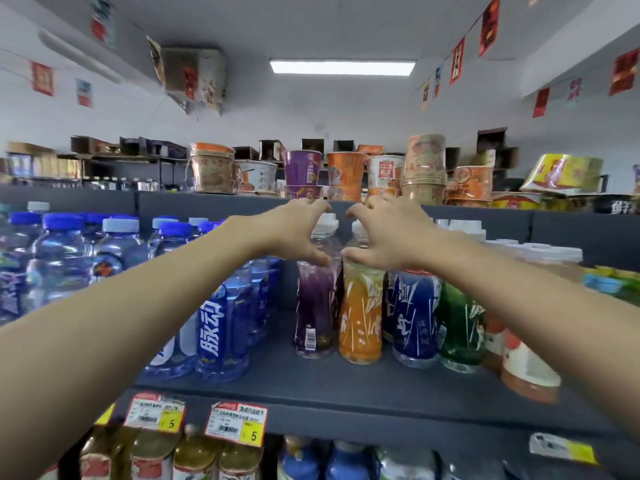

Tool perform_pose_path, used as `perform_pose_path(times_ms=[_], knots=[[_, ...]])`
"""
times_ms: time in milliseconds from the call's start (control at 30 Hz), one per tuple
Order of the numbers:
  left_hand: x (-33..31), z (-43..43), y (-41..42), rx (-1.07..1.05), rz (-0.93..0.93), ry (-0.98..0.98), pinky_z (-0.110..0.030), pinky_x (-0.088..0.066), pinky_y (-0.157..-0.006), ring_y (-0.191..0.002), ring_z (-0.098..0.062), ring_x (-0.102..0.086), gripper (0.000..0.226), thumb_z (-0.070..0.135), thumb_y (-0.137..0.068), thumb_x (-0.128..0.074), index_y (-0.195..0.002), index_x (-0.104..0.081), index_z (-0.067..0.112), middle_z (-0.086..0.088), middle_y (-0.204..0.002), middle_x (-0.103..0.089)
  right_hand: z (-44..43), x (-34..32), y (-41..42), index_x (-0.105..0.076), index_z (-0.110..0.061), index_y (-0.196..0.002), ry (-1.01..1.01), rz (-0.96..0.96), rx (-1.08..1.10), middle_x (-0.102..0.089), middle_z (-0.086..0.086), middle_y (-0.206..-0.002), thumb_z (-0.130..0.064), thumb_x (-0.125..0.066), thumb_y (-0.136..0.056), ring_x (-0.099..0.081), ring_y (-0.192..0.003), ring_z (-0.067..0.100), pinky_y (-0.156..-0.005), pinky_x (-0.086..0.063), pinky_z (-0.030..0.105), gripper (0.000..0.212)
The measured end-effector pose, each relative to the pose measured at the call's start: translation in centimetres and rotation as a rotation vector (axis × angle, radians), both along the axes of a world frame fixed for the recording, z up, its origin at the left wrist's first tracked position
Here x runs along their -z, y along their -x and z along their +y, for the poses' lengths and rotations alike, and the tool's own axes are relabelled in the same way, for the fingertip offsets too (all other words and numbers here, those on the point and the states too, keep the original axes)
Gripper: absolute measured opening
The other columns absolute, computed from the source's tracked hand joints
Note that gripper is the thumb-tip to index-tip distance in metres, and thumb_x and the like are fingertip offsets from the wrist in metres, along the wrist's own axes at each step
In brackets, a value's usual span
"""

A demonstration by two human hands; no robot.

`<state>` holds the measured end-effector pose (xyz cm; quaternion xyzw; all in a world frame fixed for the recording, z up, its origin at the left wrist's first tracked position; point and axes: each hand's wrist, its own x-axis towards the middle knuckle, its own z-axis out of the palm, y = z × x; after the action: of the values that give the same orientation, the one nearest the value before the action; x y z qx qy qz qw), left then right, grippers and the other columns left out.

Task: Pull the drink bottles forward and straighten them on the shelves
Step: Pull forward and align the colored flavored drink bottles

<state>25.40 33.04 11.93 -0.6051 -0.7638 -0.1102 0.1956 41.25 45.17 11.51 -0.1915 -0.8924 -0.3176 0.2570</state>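
A purple drink bottle (316,313) and an orange drink bottle (360,320) stand side by side on the dark shelf (346,386), set back from its front edge. My left hand (294,233) curls round the neck of the purple bottle, thumb at its shoulder. My right hand (384,237) grips the neck of the orange one the same way. White caps show above both hands. A blue bottle (417,317) and a green bottle (462,327) stand to the right in the same row.
Blue-capped bottles (221,327) fill the shelf's left side. Red-and-white bottles (526,368) stand at the right. Instant noodle cups (343,171) line the shelf top. Price tags (237,422) hang on the shelf's front edge, above more bottles (194,459) below.
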Motion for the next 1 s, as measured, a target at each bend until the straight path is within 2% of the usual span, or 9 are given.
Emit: perform_pose_path(times_ms=[133, 267, 367, 500, 633, 733, 800, 867, 1000], knots=[[0.8, 1.5, -0.4, -0.008, -0.066, -0.092, -0.040, -0.048, -0.098, -0.127, -0.031, -0.051, 0.107, 0.058, -0.066, -0.087, -0.145, -0.029, 0.014, -0.013, -0.144, -0.048, 0.4, 0.4, 0.4, -0.046, -0.013, -0.140, 0.033, -0.017, -0.003, -0.054, 0.013, -0.135, -0.074, -0.058, -0.084, -0.046, -0.127, 0.029, -0.104, -0.043, 0.042, 0.085], [1.3, 2.5, -0.3, -0.007, -0.107, -0.118, -0.036, -0.048, -0.083, -0.114, -0.032, -0.057, 0.111, 0.052, -0.060, -0.093, -0.139, -0.026, 0.012, -0.015, -0.133, -0.054, 0.2, 0.5, 1.1, -0.044, -0.013, -0.136, 0.110, -0.055, 0.054, -0.053, 0.015, -0.132, -0.075, -0.065, -0.078, -0.047, -0.125, 0.033, -0.096, -0.048, 0.045, 0.088], [0.8, 2.4, 0.2, 0.033, -0.146, -0.118, -0.034, -0.046, -0.079, -0.104, -0.025, -0.055, 0.104, 0.055, -0.055, -0.094, -0.128, -0.030, 0.018, -0.007, -0.122, -0.053, 0.4, 0.4, 1.2, -0.044, -0.015, -0.133, 0.270, -0.038, -0.022, -0.051, 0.012, -0.128, -0.067, -0.076, -0.074, -0.055, -0.115, 0.031, -0.092, -0.051, 0.041, 0.085], [-0.5, 1.6, 0.8, 0.102, -0.196, -0.014, -0.024, -0.042, -0.069, -0.093, -0.011, -0.053, 0.101, 0.056, -0.050, -0.093, -0.121, -0.029, 0.027, 0.003, -0.111, -0.052, 0.7, -0.8, 0.5, -0.046, -0.015, -0.136, 0.423, -0.061, -0.123, -0.051, 0.006, -0.137, -0.056, -0.085, -0.072, -0.050, -0.122, 0.024, -0.095, -0.042, 0.031, 0.085], [-1.6, 1.2, 1.2, 0.127, -0.225, 0.154, -0.031, -0.045, -0.084, -0.105, -0.019, -0.054, 0.101, 0.030, -0.065, -0.094, -0.140, -0.026, 0.025, 0.002, -0.122, -0.047, 1.5, -2.3, -0.5, -0.040, -0.021, -0.143, 0.599, -0.109, -0.105, -0.047, 0.002, -0.145, -0.038, -0.090, -0.072, -0.049, -0.120, 0.020, -0.095, -0.041, 0.031, 0.088], [-2.0, 0.8, 1.4, 0.142, -0.267, 0.244, -0.028, -0.045, -0.071, -0.089, -0.014, -0.056, 0.090, 0.016, -0.073, -0.088, -0.140, -0.029, 0.026, 0.004, -0.101, -0.053, 1.7, -2.5, -1.1, -0.038, -0.024, -0.144, 0.659, -0.138, -0.097, -0.045, 0.003, -0.148, -0.032, -0.089, -0.073, -0.050, -0.122, 0.022, -0.097, -0.042, 0.034, 0.087], [-2.1, 0.5, 1.3, 0.148, -0.271, 0.273, -0.027, -0.044, -0.071, -0.085, -0.012, -0.054, 0.091, 0.026, -0.072, -0.090, -0.138, -0.029, 0.028, 0.005, -0.098, -0.051, 1.6, -2.2, -1.4, -0.037, -0.022, -0.145, 0.625, -0.133, -0.099, -0.047, 0.005, -0.146, -0.044, -0.086, -0.075, -0.050, -0.115, 0.019, -0.093, -0.040, 0.031, 0.088], [-2.0, 0.3, 0.9, 0.127, -0.232, 0.262, -0.031, -0.044, -0.083, -0.095, -0.014, -0.055, 0.099, 0.050, -0.062, -0.091, -0.137, -0.029, 0.030, 0.005, -0.109, -0.051, 1.4, -1.6, -1.2, -0.034, -0.019, -0.145, 0.545, -0.125, -0.075, -0.053, 0.007, -0.138, -0.060, -0.081, -0.074, -0.049, -0.107, 0.017, -0.088, -0.039, 0.030, 0.095], [-1.0, 0.6, 0.7, 0.122, -0.176, 0.135, -0.031, -0.042, -0.078, -0.095, -0.013, -0.054, 0.105, 0.062, -0.052, -0.090, -0.135, -0.033, 0.032, 0.006, -0.110, -0.052, 1.4, -0.4, -0.5, -0.026, -0.017, -0.148, 0.530, -0.102, -0.075, -0.056, 0.013, -0.133, -0.059, -0.086, -0.069, -0.053, -0.108, 0.025, -0.085, -0.039, 0.032, 0.107]])
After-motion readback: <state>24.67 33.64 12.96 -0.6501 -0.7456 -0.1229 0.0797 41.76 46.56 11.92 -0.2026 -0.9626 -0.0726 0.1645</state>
